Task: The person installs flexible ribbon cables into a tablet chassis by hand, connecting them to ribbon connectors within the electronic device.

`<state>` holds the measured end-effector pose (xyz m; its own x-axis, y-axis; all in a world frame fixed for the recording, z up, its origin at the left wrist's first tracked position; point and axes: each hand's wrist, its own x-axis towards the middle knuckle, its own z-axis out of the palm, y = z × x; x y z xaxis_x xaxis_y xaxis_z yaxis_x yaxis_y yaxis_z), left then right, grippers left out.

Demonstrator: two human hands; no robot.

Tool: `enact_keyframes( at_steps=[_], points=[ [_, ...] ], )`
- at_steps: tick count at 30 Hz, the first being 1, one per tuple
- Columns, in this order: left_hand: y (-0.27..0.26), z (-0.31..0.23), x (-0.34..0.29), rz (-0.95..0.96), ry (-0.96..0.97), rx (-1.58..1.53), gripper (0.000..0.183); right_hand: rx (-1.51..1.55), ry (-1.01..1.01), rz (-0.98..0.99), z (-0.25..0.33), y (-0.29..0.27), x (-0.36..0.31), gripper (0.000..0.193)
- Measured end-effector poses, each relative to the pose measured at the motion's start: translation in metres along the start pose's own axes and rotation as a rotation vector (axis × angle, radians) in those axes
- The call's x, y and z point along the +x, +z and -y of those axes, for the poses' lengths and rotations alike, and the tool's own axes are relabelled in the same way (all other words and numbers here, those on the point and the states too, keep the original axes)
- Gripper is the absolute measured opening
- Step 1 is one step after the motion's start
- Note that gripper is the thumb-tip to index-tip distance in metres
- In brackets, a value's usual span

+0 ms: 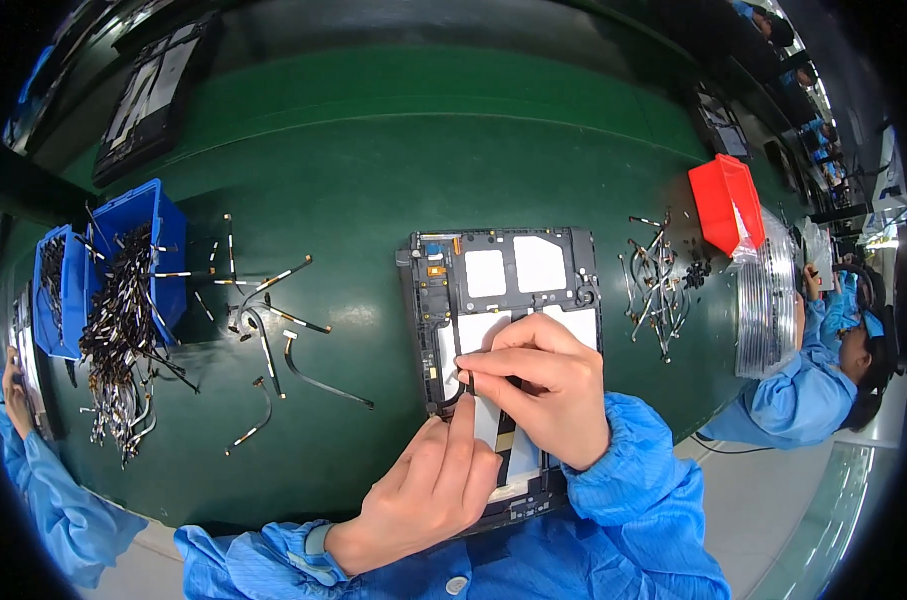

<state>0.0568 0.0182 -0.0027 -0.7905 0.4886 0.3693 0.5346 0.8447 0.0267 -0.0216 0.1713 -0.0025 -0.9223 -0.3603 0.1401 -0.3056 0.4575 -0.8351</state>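
Observation:
A black tablet-like device housing point(585, 262), open to its inside with white panels, lies in front of me on the green table. Along its left side runs a thin black cable point(454, 318). My right hand point(548, 385) reaches over the housing and pinches this cable between thumb and index finger. Just below, my left hand point(423, 482) has its index fingertip against the cable near the housing's lower left. Its other fingers are curled together and partly hide the lower left corner. Part of the housing's lower half is covered by my hands.
Loose cables point(263, 310) lie left of the housing, by a blue bin point(173, 225) heaped with more. Right of it are another cable pile point(658, 285), small black pieces point(695, 273), a red bin point(723, 205) and stacked clear trays point(765, 310). Co-workers in blue sit either side.

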Motion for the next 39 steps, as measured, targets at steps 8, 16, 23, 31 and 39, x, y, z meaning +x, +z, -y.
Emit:
enact_keyframes(
  at_steps=[8, 16, 23, 31, 39],
  points=[
    [0.004, 0.0, 0.0, -0.002, 0.0, 0.0, 0.016, 0.011, 0.064, 0.001, 0.005, -0.002, 0.007, 0.018],
    [0.002, -0.001, 0.003, -0.013, -0.019, 0.013, 0.02, 0.018, 0.025, -0.047, -0.001, 0.0, 0.022, 0.015],
    [0.003, -0.001, 0.002, -0.01, -0.018, 0.019, 0.02, -0.012, -0.006, -0.058, -0.004, 0.004, 0.021, 0.014],
    [0.002, -0.002, 0.001, -0.011, -0.027, 0.021, 0.022, -0.022, -0.031, -0.071, -0.005, 0.004, 0.019, 0.014],
    [0.003, -0.001, 0.002, -0.015, -0.029, 0.022, 0.022, -0.022, -0.052, -0.077, -0.009, 0.006, 0.019, 0.016]
  ],
)
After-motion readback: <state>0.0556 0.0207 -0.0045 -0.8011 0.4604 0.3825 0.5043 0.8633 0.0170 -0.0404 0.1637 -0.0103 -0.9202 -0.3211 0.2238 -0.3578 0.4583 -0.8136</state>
